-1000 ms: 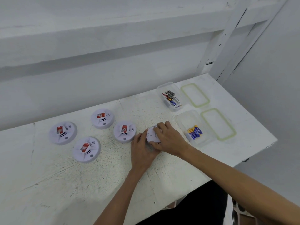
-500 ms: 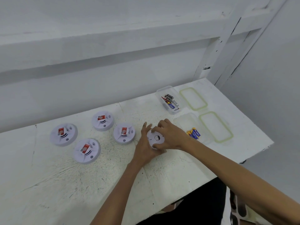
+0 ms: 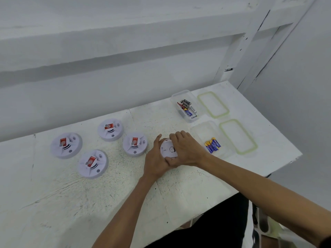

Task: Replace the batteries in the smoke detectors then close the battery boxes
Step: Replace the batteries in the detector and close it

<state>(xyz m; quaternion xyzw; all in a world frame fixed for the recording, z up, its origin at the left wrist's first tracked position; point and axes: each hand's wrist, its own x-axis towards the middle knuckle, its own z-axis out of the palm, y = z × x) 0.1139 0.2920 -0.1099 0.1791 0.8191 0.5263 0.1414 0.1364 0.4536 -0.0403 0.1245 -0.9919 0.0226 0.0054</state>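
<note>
Since a moment ago the left hand (image 3: pixel 155 161) has curled in under the smoke detector (image 3: pixel 167 147), which now tilts up off the desk (image 3: pixel 111 194), gripped by both hands; the right hand (image 3: pixel 186 151) clasps its far side. Just right of it sits a clear box of blue batteries (image 3: pixel 212 145); four more detectors (image 3: pixel 135 144) lie to its left.

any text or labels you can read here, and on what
"PKCELL": blue and yellow batteries in the near box.
Print on the mixed batteries in the far box: too small to read.
Red stickers on the four detectors, such as: blurred.
Held detector: no text readable.
</note>
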